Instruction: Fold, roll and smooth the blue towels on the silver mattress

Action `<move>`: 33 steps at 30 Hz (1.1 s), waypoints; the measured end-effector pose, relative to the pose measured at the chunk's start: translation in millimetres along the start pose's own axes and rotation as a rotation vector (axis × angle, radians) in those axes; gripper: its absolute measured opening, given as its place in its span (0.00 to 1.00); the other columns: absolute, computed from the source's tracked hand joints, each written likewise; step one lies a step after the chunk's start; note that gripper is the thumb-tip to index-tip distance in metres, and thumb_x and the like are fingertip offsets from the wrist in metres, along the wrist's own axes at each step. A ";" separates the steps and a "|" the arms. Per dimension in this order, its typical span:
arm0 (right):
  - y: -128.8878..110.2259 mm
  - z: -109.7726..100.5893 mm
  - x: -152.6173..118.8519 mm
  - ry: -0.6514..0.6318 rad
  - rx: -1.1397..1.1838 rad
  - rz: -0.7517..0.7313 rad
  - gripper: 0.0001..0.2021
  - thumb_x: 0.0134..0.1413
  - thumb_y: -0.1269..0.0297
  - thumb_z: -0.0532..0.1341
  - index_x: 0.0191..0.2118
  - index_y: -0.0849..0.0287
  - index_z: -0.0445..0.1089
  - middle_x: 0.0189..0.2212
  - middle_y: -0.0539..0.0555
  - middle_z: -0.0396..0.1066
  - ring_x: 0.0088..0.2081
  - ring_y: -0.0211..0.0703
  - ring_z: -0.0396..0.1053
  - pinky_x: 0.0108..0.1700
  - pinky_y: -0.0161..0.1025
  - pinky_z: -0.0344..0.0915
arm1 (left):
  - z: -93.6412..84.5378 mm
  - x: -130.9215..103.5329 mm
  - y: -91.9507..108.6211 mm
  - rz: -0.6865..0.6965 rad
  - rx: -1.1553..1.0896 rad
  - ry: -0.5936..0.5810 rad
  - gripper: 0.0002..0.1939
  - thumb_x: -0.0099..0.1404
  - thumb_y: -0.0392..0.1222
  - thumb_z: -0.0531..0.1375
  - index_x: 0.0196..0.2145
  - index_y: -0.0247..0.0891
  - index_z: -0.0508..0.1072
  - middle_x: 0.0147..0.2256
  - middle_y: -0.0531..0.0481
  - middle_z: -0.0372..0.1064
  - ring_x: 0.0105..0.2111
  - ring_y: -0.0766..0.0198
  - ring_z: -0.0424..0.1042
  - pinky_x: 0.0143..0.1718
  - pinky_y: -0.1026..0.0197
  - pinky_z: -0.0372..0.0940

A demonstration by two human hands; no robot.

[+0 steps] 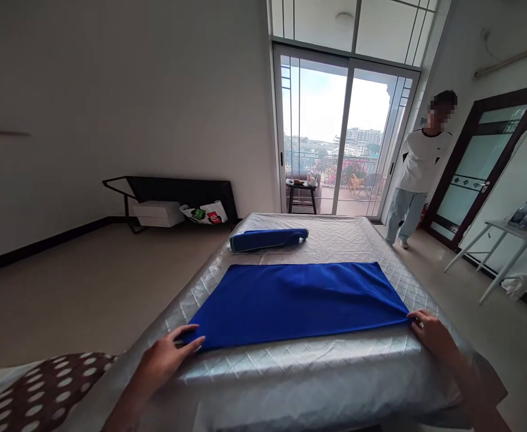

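Observation:
A blue cloth (pixel 299 300) lies spread flat on a bed-like surface with a shiny silver quilted cover (pixel 290 366). At the cloth's near left corner is my left hand (pixel 166 354), thumb and fingers apart, fingertips touching the edge. My right hand (pixel 431 336) pinches the near right corner, where small creases run into the fabric. Beyond the spread cloth rests a rolled blue cloth (pixel 267 239) with a light green edge.
A person (pixel 420 162) stands beyond the far right corner, near glass sliding doors (pixel 317 132). A white table (pixel 519 231) with bottles is at right. A black bench (pixel 182 195) lies along the left wall. Brown polka-dot fabric (pixel 47 393) is at lower left.

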State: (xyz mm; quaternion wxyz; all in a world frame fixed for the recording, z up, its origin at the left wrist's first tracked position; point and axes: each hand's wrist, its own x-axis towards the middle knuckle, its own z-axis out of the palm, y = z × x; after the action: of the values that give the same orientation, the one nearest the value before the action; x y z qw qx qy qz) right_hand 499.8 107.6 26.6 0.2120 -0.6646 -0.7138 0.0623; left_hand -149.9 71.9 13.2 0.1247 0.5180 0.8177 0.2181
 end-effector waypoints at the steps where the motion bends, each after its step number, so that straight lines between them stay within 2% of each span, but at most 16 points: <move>1: -0.1 -2.7 -2.5 -0.029 0.002 0.005 0.14 0.54 0.66 0.55 0.37 0.51 0.78 0.40 0.54 0.78 0.43 0.47 0.76 0.50 0.41 0.70 | 1.0 -1.6 -5.1 -0.029 0.006 -0.013 0.25 0.54 0.57 0.58 0.44 0.41 0.78 0.31 0.47 0.79 0.34 0.50 0.79 0.34 0.57 0.71; 3: -1.7 -7.5 -4.3 -0.065 -0.012 0.015 0.14 0.53 0.66 0.55 0.39 0.51 0.78 0.41 0.53 0.78 0.45 0.48 0.76 0.52 0.42 0.69 | 3.0 -3.4 -13.2 -0.062 0.004 -0.021 0.26 0.54 0.58 0.58 0.45 0.41 0.78 0.37 0.44 0.79 0.37 0.48 0.78 0.36 0.54 0.71; 5: -8.5 -9.7 0.3 -0.052 -0.042 0.015 0.16 0.54 0.65 0.55 0.44 0.51 0.78 0.43 0.54 0.78 0.48 0.50 0.74 0.54 0.45 0.68 | 4.9 -1.9 -13.8 -0.016 0.030 0.087 0.26 0.55 0.59 0.56 0.45 0.42 0.78 0.45 0.43 0.77 0.38 0.48 0.78 0.38 0.51 0.72; 7: -26.2 -6.6 13.0 -0.010 -0.060 -0.006 0.17 0.57 0.65 0.54 0.47 0.52 0.77 0.46 0.56 0.77 0.51 0.51 0.73 0.56 0.47 0.66 | 8.2 4.1 0.0 0.086 0.046 0.236 0.24 0.60 0.59 0.52 0.45 0.44 0.77 0.49 0.44 0.75 0.40 0.49 0.77 0.42 0.49 0.72; 9: -58.0 3.5 33.2 0.024 -0.052 -0.055 0.18 0.61 0.65 0.53 0.50 0.54 0.76 0.49 0.57 0.76 0.53 0.51 0.72 0.58 0.48 0.65 | 16.1 14.7 31.6 0.247 0.046 0.307 0.23 0.64 0.57 0.49 0.45 0.44 0.77 0.48 0.45 0.75 0.43 0.50 0.76 0.48 0.49 0.70; 10: -78.7 11.1 45.4 0.038 -0.038 -0.097 0.19 0.62 0.64 0.52 0.52 0.55 0.75 0.51 0.58 0.75 0.54 0.50 0.71 0.59 0.47 0.64 | 22.8 21.2 53.4 0.352 0.045 0.298 0.22 0.65 0.56 0.50 0.45 0.43 0.77 0.48 0.44 0.76 0.46 0.51 0.75 0.51 0.51 0.69; 12: -125.8 31.3 71.5 0.041 -0.015 -0.178 0.20 0.65 0.63 0.51 0.56 0.56 0.73 0.54 0.58 0.74 0.56 0.49 0.69 0.61 0.45 0.62 | 42.3 34.5 104.0 0.561 0.062 0.215 0.21 0.67 0.52 0.50 0.47 0.42 0.77 0.50 0.45 0.76 0.51 0.53 0.73 0.56 0.52 0.66; 14: -172.7 56.1 96.2 -0.014 -0.007 -0.231 0.21 0.67 0.62 0.50 0.60 0.57 0.70 0.58 0.58 0.71 0.60 0.47 0.66 0.63 0.43 0.59 | 67.5 46.1 154.4 0.698 0.125 0.126 0.21 0.69 0.51 0.50 0.51 0.41 0.75 0.55 0.44 0.73 0.55 0.53 0.70 0.59 0.50 0.64; 17: -224.5 95.5 123.5 -0.128 -0.027 -0.249 0.24 0.69 0.58 0.50 0.65 0.57 0.63 0.65 0.58 0.63 0.66 0.48 0.58 0.67 0.45 0.52 | 104.2 59.1 208.6 0.802 0.216 0.011 0.22 0.71 0.50 0.49 0.57 0.45 0.73 0.59 0.46 0.69 0.61 0.55 0.65 0.64 0.49 0.57; 19: -241.5 118.5 134.4 -0.205 -0.034 -0.232 0.26 0.69 0.55 0.48 0.68 0.56 0.59 0.68 0.57 0.57 0.69 0.49 0.52 0.69 0.48 0.48 | 121.7 66.6 223.9 0.792 0.278 -0.049 0.23 0.73 0.50 0.48 0.60 0.47 0.70 0.62 0.47 0.67 0.64 0.55 0.62 0.67 0.48 0.53; 21: -246.8 135.7 140.9 -0.266 -0.039 -0.210 0.28 0.70 0.52 0.46 0.70 0.55 0.55 0.70 0.56 0.52 0.71 0.49 0.45 0.70 0.51 0.44 | 131.4 75.1 223.9 0.737 0.331 -0.100 0.25 0.73 0.51 0.46 0.64 0.47 0.65 0.65 0.47 0.61 0.66 0.54 0.57 0.68 0.45 0.49; 23: -244.5 145.6 145.2 -0.305 -0.046 -0.194 0.29 0.70 0.50 0.45 0.71 0.55 0.52 0.71 0.55 0.49 0.72 0.48 0.40 0.71 0.52 0.39 | 132.7 85.7 212.4 0.671 0.342 -0.134 0.28 0.73 0.54 0.46 0.66 0.48 0.61 0.68 0.48 0.55 0.68 0.53 0.52 0.68 0.44 0.46; 27: -225.1 143.2 153.3 -0.346 -0.078 -0.150 0.31 0.69 0.46 0.43 0.72 0.52 0.49 0.72 0.52 0.45 0.73 0.47 0.37 0.71 0.52 0.33 | 113.6 114.1 166.7 0.538 0.338 -0.184 0.32 0.72 0.60 0.44 0.69 0.50 0.56 0.70 0.48 0.50 0.70 0.52 0.46 0.69 0.44 0.41; 30: -191.8 127.0 161.0 -0.328 -0.139 -0.046 0.31 0.69 0.46 0.42 0.72 0.52 0.48 0.72 0.52 0.45 0.73 0.46 0.38 0.71 0.51 0.33 | 91.2 137.5 121.1 0.406 0.356 -0.173 0.34 0.71 0.62 0.43 0.70 0.49 0.52 0.70 0.46 0.48 0.71 0.51 0.45 0.69 0.42 0.40; 33: -141.1 105.9 167.1 -0.268 -0.217 0.092 0.30 0.70 0.49 0.42 0.72 0.52 0.48 0.72 0.52 0.46 0.72 0.46 0.40 0.70 0.51 0.36 | 75.0 155.2 80.0 0.315 0.369 -0.153 0.36 0.70 0.62 0.43 0.70 0.44 0.51 0.70 0.42 0.47 0.71 0.49 0.44 0.69 0.41 0.41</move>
State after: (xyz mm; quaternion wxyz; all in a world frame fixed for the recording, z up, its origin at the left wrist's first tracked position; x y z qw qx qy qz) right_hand 324.4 275.6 20.1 0.0389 -0.7015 -0.7068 0.0824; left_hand -121.3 258.3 -10.1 0.0539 0.6682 0.7409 0.0419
